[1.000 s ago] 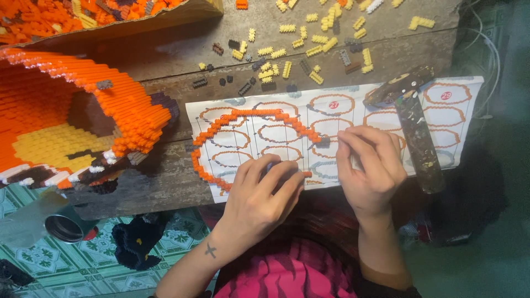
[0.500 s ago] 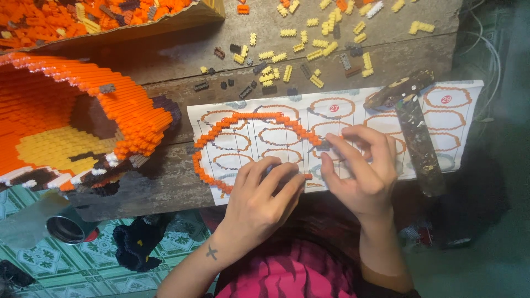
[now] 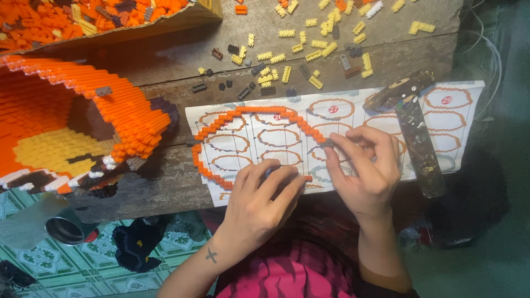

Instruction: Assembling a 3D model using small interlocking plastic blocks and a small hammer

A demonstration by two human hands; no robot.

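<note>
An open ring of small orange bricks (image 3: 232,118) lies on a white instruction sheet (image 3: 353,113) printed with ring diagrams. My left hand (image 3: 259,201) rests palm down on the ring's lower end, fingers pressing it to the sheet. Over at the ring's right end, my right hand (image 3: 364,165) pinches a small dark brick (image 3: 329,143) between thumb and forefinger. What lies under either palm is hidden.
A large orange and yellow brick model (image 3: 66,121) fills the left. Loose yellow and dark bricks (image 3: 309,47) are scattered on the wooden table (image 3: 165,60). A worn hammer (image 3: 414,127) lies on the sheet's right side. A box of orange bricks (image 3: 83,16) is top left.
The view has shifted slightly. My right hand has kept working at the ring's right end, and my left hand has stayed pressed on the lower end.
</note>
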